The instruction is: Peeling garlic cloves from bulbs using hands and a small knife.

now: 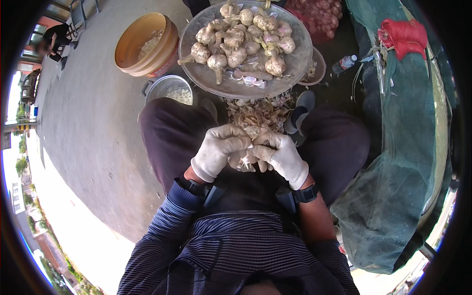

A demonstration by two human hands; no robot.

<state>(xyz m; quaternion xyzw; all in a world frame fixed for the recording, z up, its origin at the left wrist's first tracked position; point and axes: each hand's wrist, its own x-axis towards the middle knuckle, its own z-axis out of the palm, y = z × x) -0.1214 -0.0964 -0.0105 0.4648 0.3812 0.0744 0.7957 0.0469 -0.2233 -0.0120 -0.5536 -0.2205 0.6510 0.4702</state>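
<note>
My left hand (222,150), in a whitish knit work glove, meets my right hand (281,155), gloved alike, between my knees. Both hold a partly opened garlic bulb (247,159), its pale cloves and skin showing below my fingers; a small white tip shows between the thumbs. Beyond them, a round metal tray (295,79) bears several whole garlic bulbs (235,55) with soil on their skins, plus loose cloves and purplish skin pieces (250,79) at its near edge. Dry garlic skins (254,114) lie heaped on the ground between my feet.
Left of the tray stand a yellow plastic bucket (123,55) and a metal pot (153,92) with peeled cloves. To the right are a brown bowl (320,68), a plastic bottle (344,64), a red mesh bag of bulbs (320,14) and green netting (409,121). A person (55,40) sits far left.
</note>
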